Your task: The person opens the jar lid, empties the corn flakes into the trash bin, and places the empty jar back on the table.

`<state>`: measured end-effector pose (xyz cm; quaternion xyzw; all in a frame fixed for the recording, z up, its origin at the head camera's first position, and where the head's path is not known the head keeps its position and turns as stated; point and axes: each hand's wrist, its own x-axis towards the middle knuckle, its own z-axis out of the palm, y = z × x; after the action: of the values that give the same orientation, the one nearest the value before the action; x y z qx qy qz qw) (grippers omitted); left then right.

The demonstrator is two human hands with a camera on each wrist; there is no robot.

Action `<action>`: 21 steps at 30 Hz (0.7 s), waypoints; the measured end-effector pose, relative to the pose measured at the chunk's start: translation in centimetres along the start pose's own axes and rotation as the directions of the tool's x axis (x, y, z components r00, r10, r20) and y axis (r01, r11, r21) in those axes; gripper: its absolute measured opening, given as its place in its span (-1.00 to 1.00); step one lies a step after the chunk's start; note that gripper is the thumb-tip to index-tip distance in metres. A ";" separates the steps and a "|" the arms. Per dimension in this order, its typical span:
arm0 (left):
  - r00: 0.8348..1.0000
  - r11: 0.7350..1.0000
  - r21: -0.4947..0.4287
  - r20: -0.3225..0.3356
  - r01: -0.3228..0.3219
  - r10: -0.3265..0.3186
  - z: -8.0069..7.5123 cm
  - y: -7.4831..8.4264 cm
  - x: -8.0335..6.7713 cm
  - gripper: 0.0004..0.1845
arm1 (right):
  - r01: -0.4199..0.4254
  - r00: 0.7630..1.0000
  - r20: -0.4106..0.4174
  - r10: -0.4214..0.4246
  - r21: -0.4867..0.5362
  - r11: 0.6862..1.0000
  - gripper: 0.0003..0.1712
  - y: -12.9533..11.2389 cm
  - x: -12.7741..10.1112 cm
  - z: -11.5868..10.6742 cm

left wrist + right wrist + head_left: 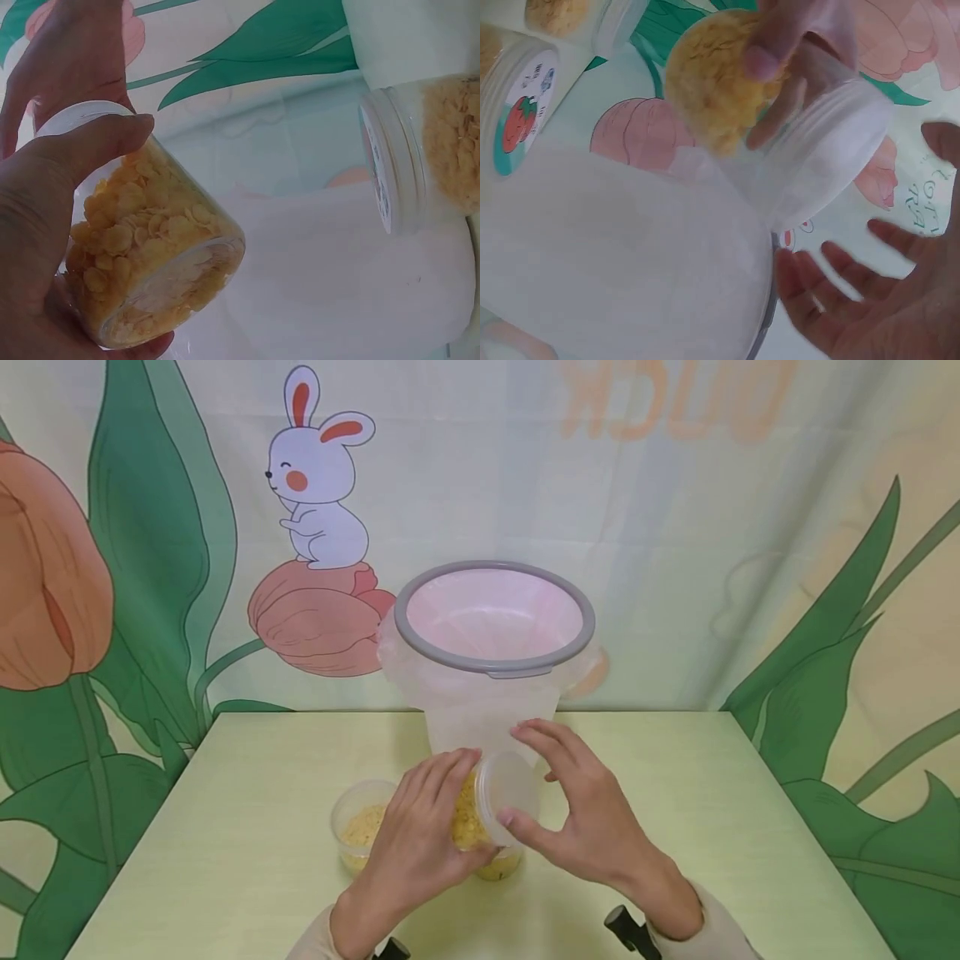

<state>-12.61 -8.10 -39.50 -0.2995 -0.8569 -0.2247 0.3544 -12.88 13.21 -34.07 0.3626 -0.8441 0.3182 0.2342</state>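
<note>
My left hand (420, 835) grips a clear jar of yellow flakes (142, 232) round its side, tilted above the table. Its white lid (836, 161) is on the mouth and faces my right hand (592, 814). That hand has its fingers spread around the lid; in the head view the thumb overlaps the lid's edge, while the right wrist view shows the fingertips (786, 266) apart from it. A second jar (501, 866) stands below the held one, partly hidden. To the left is a jar of pale crumbly flakes (365, 822), partly behind my left hand.
Behind the hands stands a whitish bin with a grey rim (570, 656), lined with a thin plastic bag (408, 672). One jar lid (525, 112) bears a strawberry picture. A printed curtain (480, 468) hangs along the back edge of the pale green table (660, 777).
</note>
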 end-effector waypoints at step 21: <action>0.998 0.996 0.087 -0.039 -0.037 0.040 0.6 0.0 0.1 0.09 | -0.353 0.932 0.104 0.348 0.035 0.935 -0.27 -1.2 0.5 0.9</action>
<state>-12.96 -7.75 -39.86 -0.2958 -0.8523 -0.1869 0.3888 -12.37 11.67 -33.97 0.2270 -0.8967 0.3595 0.1232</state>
